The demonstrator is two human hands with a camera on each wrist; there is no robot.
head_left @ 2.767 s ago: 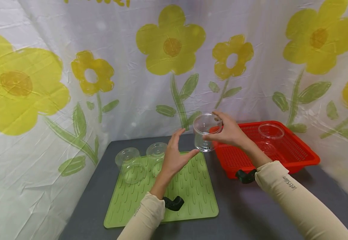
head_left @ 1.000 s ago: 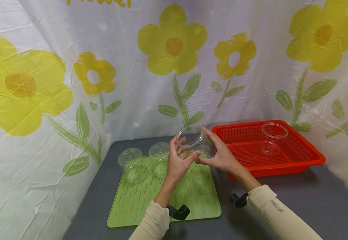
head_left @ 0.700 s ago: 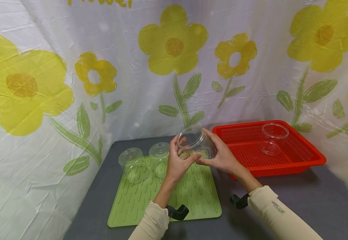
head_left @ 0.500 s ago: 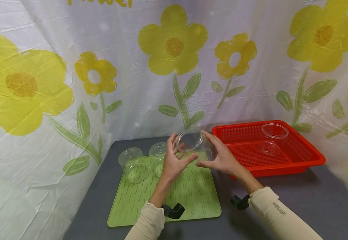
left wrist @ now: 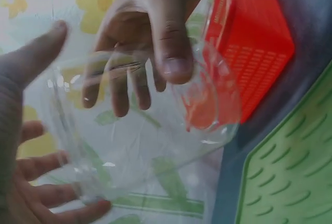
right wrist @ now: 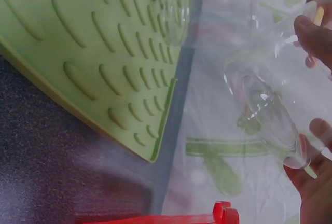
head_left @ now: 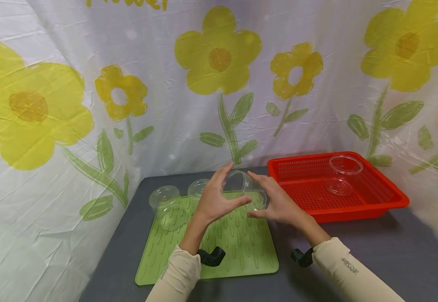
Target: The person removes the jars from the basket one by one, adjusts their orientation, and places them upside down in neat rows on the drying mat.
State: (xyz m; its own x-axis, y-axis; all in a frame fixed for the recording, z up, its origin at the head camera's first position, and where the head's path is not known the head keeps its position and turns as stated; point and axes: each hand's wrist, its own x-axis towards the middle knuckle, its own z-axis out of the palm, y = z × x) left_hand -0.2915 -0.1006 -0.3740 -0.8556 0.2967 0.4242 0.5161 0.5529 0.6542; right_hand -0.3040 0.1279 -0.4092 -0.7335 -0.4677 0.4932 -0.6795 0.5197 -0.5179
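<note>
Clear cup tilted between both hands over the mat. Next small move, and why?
Probably finish turning the clear cup mouth-down and lower it onto the bare green mat. Both hands, left hand and right hand, hold it tilted above the mat, beside two cups already standing there.

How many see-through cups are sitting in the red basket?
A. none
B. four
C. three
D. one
D: only one clear cup stands in the red basket; two more sit on the green mat, and both hands hold another.
</note>
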